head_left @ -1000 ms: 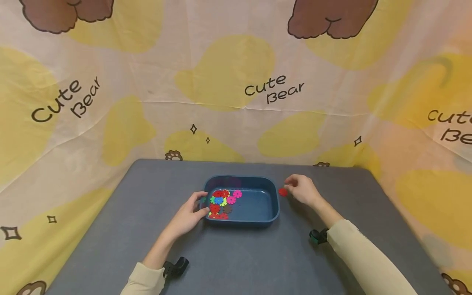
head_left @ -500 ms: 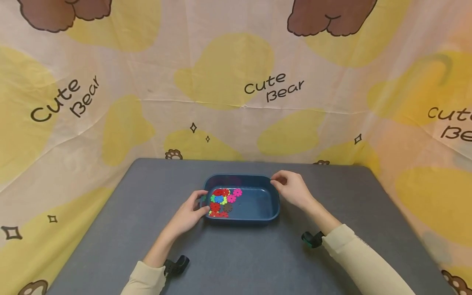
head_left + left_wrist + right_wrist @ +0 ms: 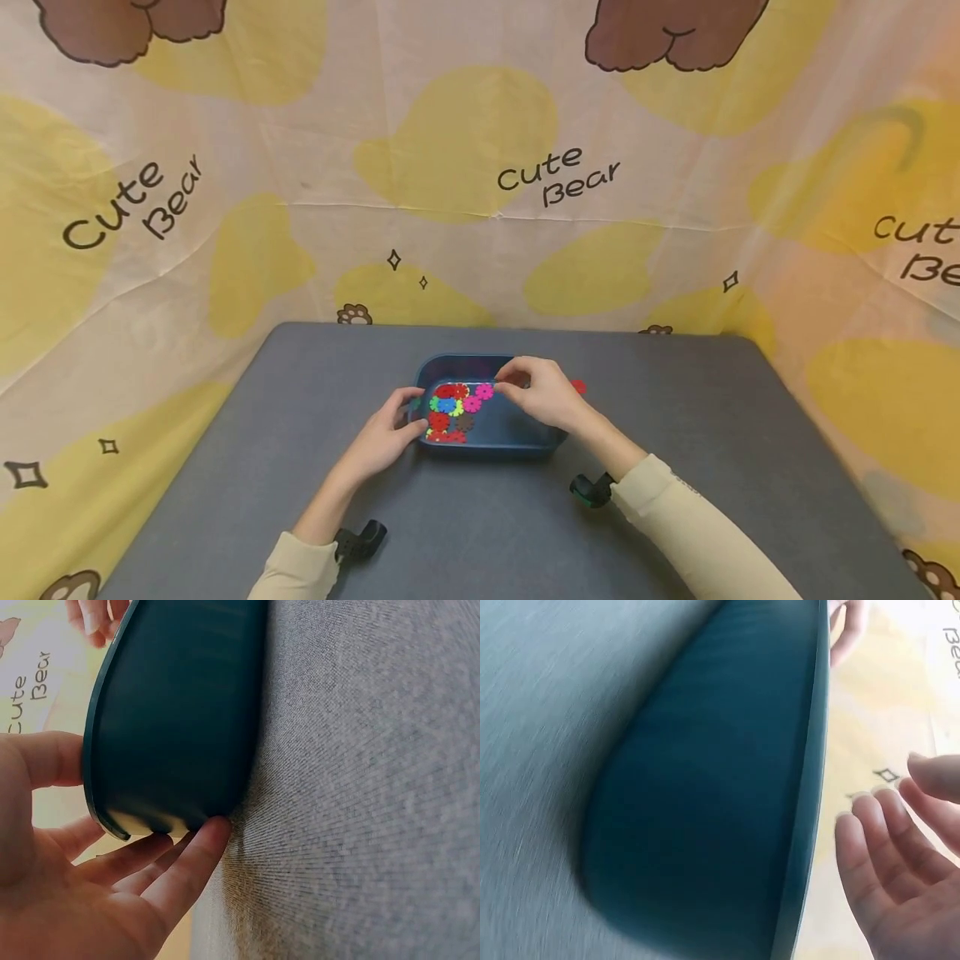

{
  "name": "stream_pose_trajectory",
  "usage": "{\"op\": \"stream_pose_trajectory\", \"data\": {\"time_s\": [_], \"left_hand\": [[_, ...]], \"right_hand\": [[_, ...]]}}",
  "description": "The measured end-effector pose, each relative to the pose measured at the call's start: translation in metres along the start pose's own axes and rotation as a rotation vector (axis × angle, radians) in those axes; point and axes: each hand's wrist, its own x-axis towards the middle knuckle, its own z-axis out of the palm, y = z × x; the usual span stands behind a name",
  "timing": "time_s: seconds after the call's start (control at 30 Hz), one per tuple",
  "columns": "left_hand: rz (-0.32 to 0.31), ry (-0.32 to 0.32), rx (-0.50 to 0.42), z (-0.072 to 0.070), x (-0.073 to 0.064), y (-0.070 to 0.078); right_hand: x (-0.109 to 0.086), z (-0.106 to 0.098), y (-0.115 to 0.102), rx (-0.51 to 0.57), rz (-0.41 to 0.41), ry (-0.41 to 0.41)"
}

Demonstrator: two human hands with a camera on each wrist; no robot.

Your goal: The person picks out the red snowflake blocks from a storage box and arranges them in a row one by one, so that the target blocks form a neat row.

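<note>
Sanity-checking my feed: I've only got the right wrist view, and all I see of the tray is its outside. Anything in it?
Observer: Yes, small flower-shaped pieces in several colors, bunched toward the left end of the tray.
Operator: Any loose outside it?
Observer: One red piece shows on the table, just right of the tray; the right hand and wrist partly block that area.
Operator: I only catch a bit of the left hand at the top of my frame. What's it doing?
Observer: It grips the tray's left end.
</note>
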Motion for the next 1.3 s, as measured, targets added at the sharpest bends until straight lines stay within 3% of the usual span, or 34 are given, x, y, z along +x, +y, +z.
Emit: {"op": "stream_pose_trajectory", "data": {"time_s": [0.23, 0.63, 0.9, 1.3], "left_hand": [[-0.004, 0.002, -0.002, -0.002, -0.001, -0.001], [0.015, -0.002, -0.018, -0.001, 0.000, -0.003], [0.013, -0.006, -0.030, 0.000, 0.001, -0.001], [0.014, -0.003, -0.048, 0.000, 0.002, -0.001]], "right_hand": [[0.008, 0.028, -0.008, -0.010, -0.022, -0.126], [0.021, 0.067, -0.002, -0.012, -0.054, -0.320], [0.034, 0.078, 0.011, -0.011, -0.053, -0.378], [0.039, 0.081, 0.014, -0.142, -0.096, -0.427]]}}
